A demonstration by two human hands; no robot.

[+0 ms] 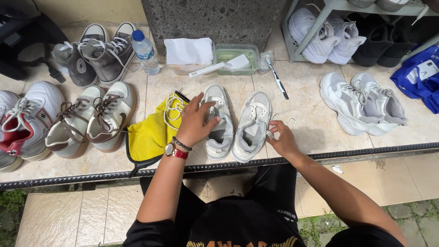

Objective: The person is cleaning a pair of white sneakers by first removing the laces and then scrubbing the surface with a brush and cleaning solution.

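A: Looking down at the tiled ledge [315,132], two pale grey sneakers side by side, yellow cloth [146,137] left.
B: Left hand [195,122] spread flat on the left sneaker [219,132]; right hand [281,139] beside the right sneaker [251,128], fingers pinching its white lace [281,121].

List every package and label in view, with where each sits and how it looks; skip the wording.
Water bottle: upright behind the grey high-tops, clear plastic, blue cap, blue-and-white label band.
Blue bag: far right on the tiles, crumpled, with a white rectangular label.
Clear tub: by the wall, rectangular, greenish inside, white brush across it.
No screens or signs.
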